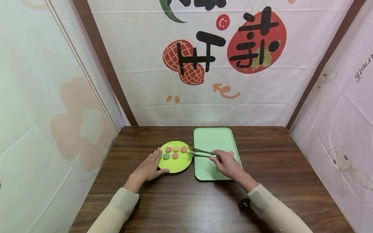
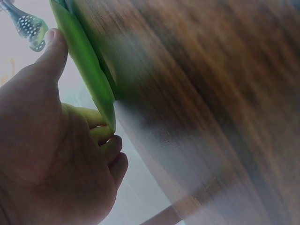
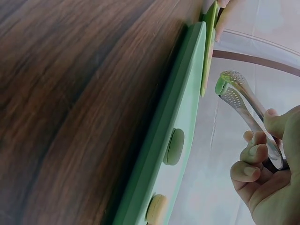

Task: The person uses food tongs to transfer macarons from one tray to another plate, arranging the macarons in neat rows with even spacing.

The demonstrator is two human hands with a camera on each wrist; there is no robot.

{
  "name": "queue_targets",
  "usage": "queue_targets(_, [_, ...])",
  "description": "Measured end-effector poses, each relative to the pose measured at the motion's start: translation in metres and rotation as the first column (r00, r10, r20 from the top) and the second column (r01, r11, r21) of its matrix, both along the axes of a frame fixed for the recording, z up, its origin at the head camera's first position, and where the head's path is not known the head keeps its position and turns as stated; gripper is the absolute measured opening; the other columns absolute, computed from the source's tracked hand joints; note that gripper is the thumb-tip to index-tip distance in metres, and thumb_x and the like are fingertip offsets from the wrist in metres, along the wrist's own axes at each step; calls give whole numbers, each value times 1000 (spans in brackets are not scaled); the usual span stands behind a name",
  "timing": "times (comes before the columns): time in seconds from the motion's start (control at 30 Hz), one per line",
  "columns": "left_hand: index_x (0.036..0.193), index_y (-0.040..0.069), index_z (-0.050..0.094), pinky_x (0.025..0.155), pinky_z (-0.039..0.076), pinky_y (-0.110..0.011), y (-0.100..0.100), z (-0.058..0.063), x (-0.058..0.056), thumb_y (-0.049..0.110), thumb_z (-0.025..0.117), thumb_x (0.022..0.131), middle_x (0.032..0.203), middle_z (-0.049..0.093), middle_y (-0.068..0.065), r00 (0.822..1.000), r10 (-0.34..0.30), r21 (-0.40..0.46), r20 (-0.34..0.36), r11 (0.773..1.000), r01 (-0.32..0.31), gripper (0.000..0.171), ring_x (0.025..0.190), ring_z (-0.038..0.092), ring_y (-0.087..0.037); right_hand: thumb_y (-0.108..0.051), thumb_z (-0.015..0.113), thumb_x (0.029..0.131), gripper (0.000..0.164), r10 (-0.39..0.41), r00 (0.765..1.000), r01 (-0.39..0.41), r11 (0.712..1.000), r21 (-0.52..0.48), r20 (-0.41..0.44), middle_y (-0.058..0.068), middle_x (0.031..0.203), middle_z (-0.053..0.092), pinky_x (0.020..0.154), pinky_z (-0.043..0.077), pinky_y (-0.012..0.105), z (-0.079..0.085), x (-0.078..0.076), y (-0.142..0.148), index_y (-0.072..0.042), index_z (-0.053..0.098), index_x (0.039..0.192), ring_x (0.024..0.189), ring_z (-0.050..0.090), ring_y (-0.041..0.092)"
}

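Note:
My left hand point(image 1: 150, 166) rests at the left rim of a lime-green round plate point(image 1: 177, 166), thumb spread along its near edge and fingers fairly straight. Several pink, yellow and green macarons lie on the plate, among them a green macaron point(image 1: 166, 156). My right hand point(image 1: 228, 164) grips metal tongs point(image 3: 253, 112) with perforated tips, which reach over the plate's right edge. Between those tips a small green piece point(image 3: 219, 86) shows, much like a macaron. Below the right hand is a mint-green tray point(image 1: 214, 137); in the right wrist view it bears a green macaron point(image 3: 175, 146) and a yellow macaron point(image 3: 157, 208).
Plate and tray sit side by side on a dark wooden table point(image 1: 186, 200). A pink macaron point(image 1: 231, 153) lies toward the tray's right side, just beyond the right hand. Behind the table hangs a printed white cloth point(image 1: 151, 110), with more cloth at both sides.

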State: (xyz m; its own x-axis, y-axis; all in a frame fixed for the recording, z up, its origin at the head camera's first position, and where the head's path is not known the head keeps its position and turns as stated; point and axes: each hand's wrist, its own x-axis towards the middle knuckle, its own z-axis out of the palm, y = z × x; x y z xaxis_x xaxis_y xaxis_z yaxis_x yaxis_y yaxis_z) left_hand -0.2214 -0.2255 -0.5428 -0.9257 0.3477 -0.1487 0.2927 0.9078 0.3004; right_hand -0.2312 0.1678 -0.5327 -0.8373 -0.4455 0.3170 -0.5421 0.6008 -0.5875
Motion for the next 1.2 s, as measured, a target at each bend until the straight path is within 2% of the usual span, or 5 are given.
queue_targets(0.17, [168,-10,15,134,18,-55,0,-1,0,59,64,104,176,11,-30,1000,0,2,3,1000,0,105,163,17,-44,-21,73,106,33,7,999,-7,1000,-10,-38,-10,79,60,58,48,25,-2,-2,-6,3,71,129,61,48,1])
queue_targets(0.47, [168,-10,14,134,17,-55,-1,0,-1,60,63,104,176,10,-29,1000,-1,-1,8,1000,1,106,164,16,-43,-18,75,103,28,5,998,-5,1000,-3,-68,-4,88,68,62,52,27,-2,-4,-14,1,73,124,69,55,2])
queue_targets(0.67, [168,-9,15,134,17,-55,-1,0,-2,61,62,104,176,11,-29,1000,-5,-11,8,1000,5,107,164,16,-43,-20,73,105,24,28,998,-27,999,20,-56,-1,93,71,61,52,25,-2,-6,-19,-2,74,121,70,58,3])
queue_targets(0.9, [168,-10,15,134,18,-55,-1,1,-1,60,63,104,176,12,-30,1000,-6,-7,3,1000,6,106,163,17,-43,-23,72,106,28,39,998,-37,998,43,-42,-1,90,70,61,50,25,-6,-10,-24,1,74,122,69,56,4])
queue_targets(1.2, [168,-10,15,134,18,-55,-1,0,-1,62,63,104,176,12,-30,1000,-10,-8,-4,1000,10,107,163,17,-43,-24,70,107,31,32,999,-32,998,62,-5,4,98,74,63,56,29,-6,-11,-31,1,73,125,76,65,8])
